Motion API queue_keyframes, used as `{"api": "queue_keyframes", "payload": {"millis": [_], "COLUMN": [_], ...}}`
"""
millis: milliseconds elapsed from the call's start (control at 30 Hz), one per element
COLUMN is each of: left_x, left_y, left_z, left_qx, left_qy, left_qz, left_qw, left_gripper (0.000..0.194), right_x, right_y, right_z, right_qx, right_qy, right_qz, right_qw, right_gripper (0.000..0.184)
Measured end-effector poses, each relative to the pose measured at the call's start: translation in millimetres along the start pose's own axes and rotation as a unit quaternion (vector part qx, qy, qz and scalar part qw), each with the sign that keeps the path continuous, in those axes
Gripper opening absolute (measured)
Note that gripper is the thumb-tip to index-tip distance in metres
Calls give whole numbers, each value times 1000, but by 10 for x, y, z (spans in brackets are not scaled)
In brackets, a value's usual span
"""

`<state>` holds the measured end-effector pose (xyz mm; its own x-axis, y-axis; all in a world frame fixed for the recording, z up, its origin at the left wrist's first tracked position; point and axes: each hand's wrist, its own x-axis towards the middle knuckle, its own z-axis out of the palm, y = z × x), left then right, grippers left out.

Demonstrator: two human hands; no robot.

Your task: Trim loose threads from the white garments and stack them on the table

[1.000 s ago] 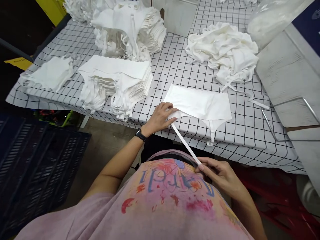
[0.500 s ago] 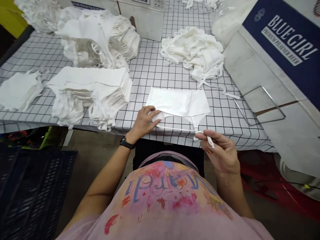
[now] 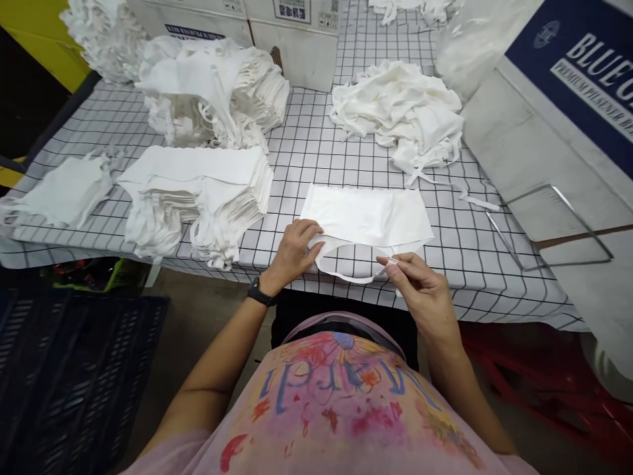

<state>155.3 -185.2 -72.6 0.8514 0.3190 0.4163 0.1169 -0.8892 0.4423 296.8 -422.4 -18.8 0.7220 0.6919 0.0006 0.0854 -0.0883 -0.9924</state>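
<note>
A white strappy camisole top [image 3: 366, 212] lies flat on the checked cloth in front of me, its straps toward my body. My left hand [image 3: 295, 251] is at its near left corner, thumb and fingers closed on the fabric where a strap begins. From there the thin white strap [image 3: 349, 279] curves in a loop to my right hand [image 3: 426, 285]. Pinched between my right thumb and fingers is a part of the strap, just below the near right side of the top. The fingers partly hide what they hold.
Left of my hands stands a neat stack of white tops [image 3: 198, 165], with a taller pile [image 3: 212, 86] behind and a small stack [image 3: 69, 191] beside it. A loose white heap [image 3: 400, 112] lies beyond. Right are a carton [image 3: 524, 132] and a bent metal frame [image 3: 576, 265].
My right hand has moved left toward the top, and the strap, nearly straight before, now bows in a slack loop. My left hand stays at the same corner. The view has shifted slightly.
</note>
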Motion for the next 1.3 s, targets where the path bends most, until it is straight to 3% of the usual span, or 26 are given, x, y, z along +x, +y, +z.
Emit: {"api": "queue_keyframes", "payload": {"millis": [100, 267, 367, 500, 633, 867, 1167, 1300], "left_x": [107, 288, 361, 428, 459, 362, 331, 329], "left_y": [-34, -53, -90, -204, -191, 170, 335, 367], "left_z": [22, 39, 80, 168, 183, 155, 213, 217], "left_qx": [20, 56, 60, -30, -114, -191, -61, -40], "left_qy": [-27, -90, -84, -66, -56, 4, -4, 18], "left_qz": [30, 78, 93, 93, 80, 30, 59, 92], "left_qw": [999, 991, 990, 993, 989, 981, 996, 995], "left_gripper": [21, 14, 16, 14, 17, 12, 19, 19], "right_x": [25, 87, 142, 218, 295, 381, 393, 397], "right_y": [58, 136, 189, 249, 262, 238, 226, 225], "right_z": [104, 252, 307, 374, 459, 526, 515, 503], "right_qx": [30, 64, 85, 125, 156, 175, 171, 169], "right_qy": [-4, 14, 6, 1, 5, 25, 40, 37], "right_qz": [44, 143, 168, 203, 214, 210, 211, 212], "right_qw": [999, 988, 982, 971, 964, 961, 961, 962], "right_gripper": [6, 19, 21, 24, 26, 30, 29, 28]}}
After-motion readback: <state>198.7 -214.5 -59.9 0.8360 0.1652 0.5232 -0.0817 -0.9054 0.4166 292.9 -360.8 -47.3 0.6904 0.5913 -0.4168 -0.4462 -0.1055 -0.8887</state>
